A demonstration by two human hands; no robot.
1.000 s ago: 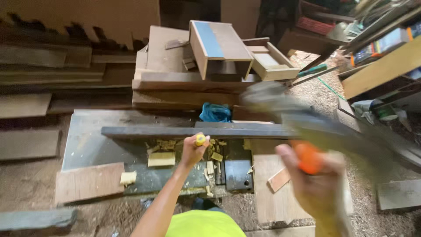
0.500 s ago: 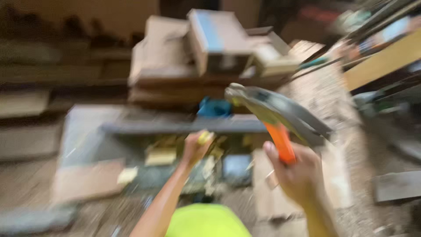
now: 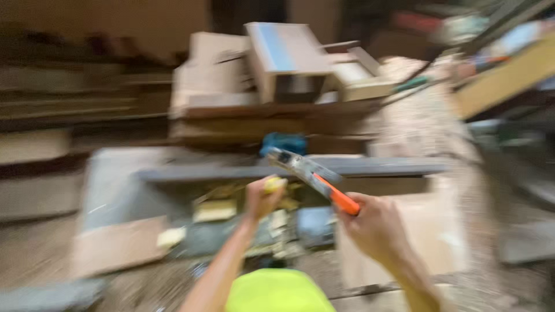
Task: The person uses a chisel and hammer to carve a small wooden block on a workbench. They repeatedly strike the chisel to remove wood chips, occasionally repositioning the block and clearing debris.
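Risk first: likely a mis-hit, judging by how near the left hand (image 3: 261, 199) sits to the blade's line. Left hand clenched around a small yellow piece (image 3: 274, 184), possibly a peg or a chisel handle, too blurred to tell, pressed at the near edge of the long grey plank (image 3: 231, 172). Right hand (image 3: 376, 228) wrapped around the orange handle of a hatchet-like tool (image 3: 312, 176), grey metal head raised and angled toward the yellow piece, head just beside it and above the plank. Could glance off the small yellow top and land on the left-hand knuckles; cause would be the narrow target and the fingers closed right under it. Could also skid along the plank if struck at a slant.

Round about: yellowish wood scraps (image 3: 214, 211) and chips scattered on the dark tabletop (image 3: 115, 190) under the plank, loose enough to shift underfoot of the work. Brown board offcut (image 3: 115, 248) at the left corner, pale board (image 3: 428, 237) to the right under the right forearm. Blue cloth-like lump (image 3: 283, 143) just behind the plank. Stacked wooden boxes and boards (image 3: 277, 69) beyond, well apart from the swing. Sawdust-covered floor (image 3: 428, 121) to the right. Bright yellow-green garment (image 3: 277, 292) at the bottom edge, nearest the camera.
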